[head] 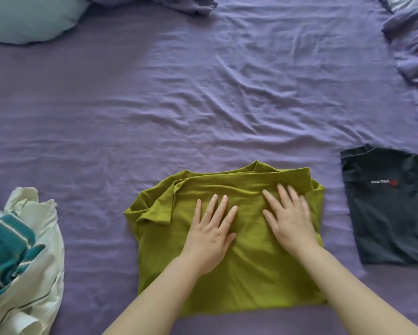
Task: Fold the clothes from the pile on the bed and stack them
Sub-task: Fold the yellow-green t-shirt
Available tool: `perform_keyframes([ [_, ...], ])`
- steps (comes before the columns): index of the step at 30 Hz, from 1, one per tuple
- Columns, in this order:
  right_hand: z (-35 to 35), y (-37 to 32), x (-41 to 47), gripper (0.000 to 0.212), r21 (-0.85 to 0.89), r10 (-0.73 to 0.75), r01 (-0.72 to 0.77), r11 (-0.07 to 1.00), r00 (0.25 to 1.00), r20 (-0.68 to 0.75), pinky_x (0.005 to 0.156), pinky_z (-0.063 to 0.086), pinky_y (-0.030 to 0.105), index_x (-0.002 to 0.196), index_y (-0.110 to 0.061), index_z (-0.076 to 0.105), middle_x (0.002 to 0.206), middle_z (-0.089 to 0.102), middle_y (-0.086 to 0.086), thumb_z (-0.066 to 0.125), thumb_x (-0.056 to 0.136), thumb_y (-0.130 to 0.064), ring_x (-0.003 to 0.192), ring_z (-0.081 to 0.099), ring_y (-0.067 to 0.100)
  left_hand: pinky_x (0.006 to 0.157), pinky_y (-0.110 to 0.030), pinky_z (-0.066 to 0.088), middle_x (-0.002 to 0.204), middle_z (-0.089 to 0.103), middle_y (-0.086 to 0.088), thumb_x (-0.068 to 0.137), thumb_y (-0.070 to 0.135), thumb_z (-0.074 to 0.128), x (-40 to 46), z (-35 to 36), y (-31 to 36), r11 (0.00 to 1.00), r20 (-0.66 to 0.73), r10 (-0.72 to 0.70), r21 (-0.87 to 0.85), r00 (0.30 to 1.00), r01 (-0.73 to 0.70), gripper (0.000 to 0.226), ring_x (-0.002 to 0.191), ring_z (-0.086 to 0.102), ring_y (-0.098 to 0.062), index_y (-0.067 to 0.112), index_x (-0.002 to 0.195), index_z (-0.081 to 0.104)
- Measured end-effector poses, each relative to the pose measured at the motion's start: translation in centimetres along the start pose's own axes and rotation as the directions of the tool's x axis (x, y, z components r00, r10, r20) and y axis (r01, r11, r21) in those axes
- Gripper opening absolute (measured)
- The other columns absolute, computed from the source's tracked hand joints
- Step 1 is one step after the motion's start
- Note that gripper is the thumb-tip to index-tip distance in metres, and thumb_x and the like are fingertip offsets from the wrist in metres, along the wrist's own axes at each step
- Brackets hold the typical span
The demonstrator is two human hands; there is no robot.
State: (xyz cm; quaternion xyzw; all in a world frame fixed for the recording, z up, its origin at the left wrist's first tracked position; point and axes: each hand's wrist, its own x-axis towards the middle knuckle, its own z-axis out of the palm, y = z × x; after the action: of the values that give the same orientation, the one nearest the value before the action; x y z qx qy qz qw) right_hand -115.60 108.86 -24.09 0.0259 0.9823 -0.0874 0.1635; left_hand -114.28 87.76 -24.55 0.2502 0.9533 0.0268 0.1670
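Note:
An olive-green T-shirt (249,274) lies partly folded on the purple bed sheet (203,93) right in front of me, sleeves tucked in at the left side. My left hand (210,233) presses flat on its middle with fingers spread. My right hand (290,221) lies flat beside it on the shirt's upper right. A folded dark navy T-shirt (391,213) with a small white logo sits to the right. The unfolded pile (16,257), white cloth and a teal striped piece, is heaped at the left edge.
A pale blue pillow (31,18) lies at the far left corner. Bunched purple bedding (179,3) runs along the far edge, and more rumpled bedding (413,44) sits at the far right. Wrinkled sheet spreads across the middle of the bed.

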Motion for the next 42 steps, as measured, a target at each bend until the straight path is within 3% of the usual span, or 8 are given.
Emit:
perform_keyframes([
  [5, 0.1, -3.1, 0.9, 0.066, -0.08, 0.081, -0.078, 0.994, 0.996, 0.038, 0.114, 0.0, 0.054, 0.15, -0.029, 0.016, 0.159, 0.004, 0.009, 0.034, 0.093, -0.057, 0.146, -0.005, 0.029, 0.109, -0.053, 0.016, 0.154, 0.03, -0.006, 0.094, 0.056, 0.029, -2.6, 0.6, -2.8, 1.0, 0.022, -0.009, -0.003, 1.0, 0.009, 0.062, 0.143, 0.025, -0.03, 0.022, 0.146, 0.037],
  [13, 2.0, -12.3, -2.2, 0.054, -0.093, -0.188, 0.191, 0.977, 0.981, 0.042, 0.099, 0.034, 0.067, 0.131, -0.026, 0.056, 0.141, 0.048, 0.013, 0.031, 0.087, -0.043, 0.131, 0.042, 0.039, 0.107, -0.054, 0.034, 0.147, 0.043, -0.001, 0.09, 0.06, 0.025, -3.2, -0.6, -11.0, 0.983, -0.038, -0.163, 0.077, 0.986, 0.165, 0.062, 0.135, 0.042, -0.026, 0.029, 0.138, 0.049],
  [18, 3.2, -15.7, -0.7, 0.06, -0.073, -0.249, 0.261, 0.963, 0.958, 0.144, 0.11, 0.001, 0.063, 0.147, -0.044, 0.002, 0.159, -0.002, 0.006, 0.019, 0.092, -0.062, 0.145, -0.007, 0.033, 0.117, -0.048, -0.001, 0.16, -0.006, -0.005, 0.093, 0.062, 0.023, -3.5, -0.8, -15.2, 0.897, 0.046, -0.44, -0.019, 0.897, 0.441, 0.068, 0.147, -0.006, -0.026, 0.034, 0.151, 0.004],
  [22, 3.6, -18.4, 1.0, 0.064, -0.15, -0.27, 0.313, 0.938, 0.929, 0.253, 0.106, -0.001, 0.067, 0.145, -0.046, -0.008, 0.158, -0.015, 0.002, 0.019, 0.091, -0.065, 0.143, -0.019, 0.032, 0.111, -0.035, 0.022, 0.152, 0.027, -0.01, 0.087, 0.045, 0.059, -4.9, -1.5, -13.8, 0.609, 0.025, -0.712, -0.474, 0.702, 0.635, 0.081, 0.137, 0.026, -0.028, 0.017, 0.151, 0.017],
  [26, 2.5, -20.4, 0.7, 0.06, -0.069, -0.164, 0.188, 0.98, 0.95, 0.266, 0.11, 0.005, 0.063, 0.148, -0.042, 0.002, 0.16, -0.006, 0.001, 0.028, 0.095, -0.057, 0.145, -0.013, 0.03, 0.107, -0.034, 0.035, 0.142, 0.041, -0.01, 0.088, 0.033, 0.064, -6.2, -2.0, -12.1, -0.028, 0.336, -0.794, -0.853, 0.507, 0.522, 0.067, 0.128, 0.042, -0.024, 0.013, 0.144, 0.032],
  [32, 1.4, -22.8, -3.4, 0.062, 0.42, -0.179, 0.095, 0.903, 0.97, 0.167, 0.113, 0.024, 0.034, 0.149, -0.035, 0.017, 0.155, 0.025, -0.004, 0.044, 0.094, -0.047, 0.142, 0.021, 0.016, 0.076, -0.035, 0.055, 0.129, 0.057, 0.009, 0.082, 0.077, 0.029, -8.2, -3.5, -11.1, -0.667, 0.687, -0.367, -0.664, 0.627, 0.338, 0.074, 0.115, 0.057, -0.018, 0.032, 0.138, 0.046],
  [35, 1.2, -23.5, -5.3, 0.066, 0.603, -0.15, 0.03, 0.797, 0.977, 0.15, 0.11, 0.031, 0.029, 0.149, -0.032, 0.021, 0.153, 0.028, -0.009, 0.052, 0.092, -0.044, 0.139, 0.027, 0.011, 0.076, -0.038, 0.055, 0.138, 0.048, 0.009, 0.074, 0.084, 0.024, -8.7, -4.2, -10.7, -0.697, 0.628, -0.229, -0.639, 0.744, 0.324, 0.086, 0.122, 0.053, -0.018, 0.033, 0.139, 0.043],
  [42, -2.1, -18.7, -6.4, 0.058, 0.589, 0.077, -0.039, 0.807, 0.996, -0.04, 0.078, 0.045, 0.032, 0.147, -0.039, 0.021, 0.135, 0.053, -0.009, 0.046, 0.096, -0.03, 0.113, 0.057, 0.018, 0.066, -0.037, 0.056, 0.061, 0.062, 0.011, 0.069, 0.086, 0.026, -6.3, -7.8, -6.4, -0.559, 0.464, -0.026, -0.741, 0.885, 0.372, 0.081, 0.069, 0.068, -0.002, 0.04, 0.133, 0.046],
])
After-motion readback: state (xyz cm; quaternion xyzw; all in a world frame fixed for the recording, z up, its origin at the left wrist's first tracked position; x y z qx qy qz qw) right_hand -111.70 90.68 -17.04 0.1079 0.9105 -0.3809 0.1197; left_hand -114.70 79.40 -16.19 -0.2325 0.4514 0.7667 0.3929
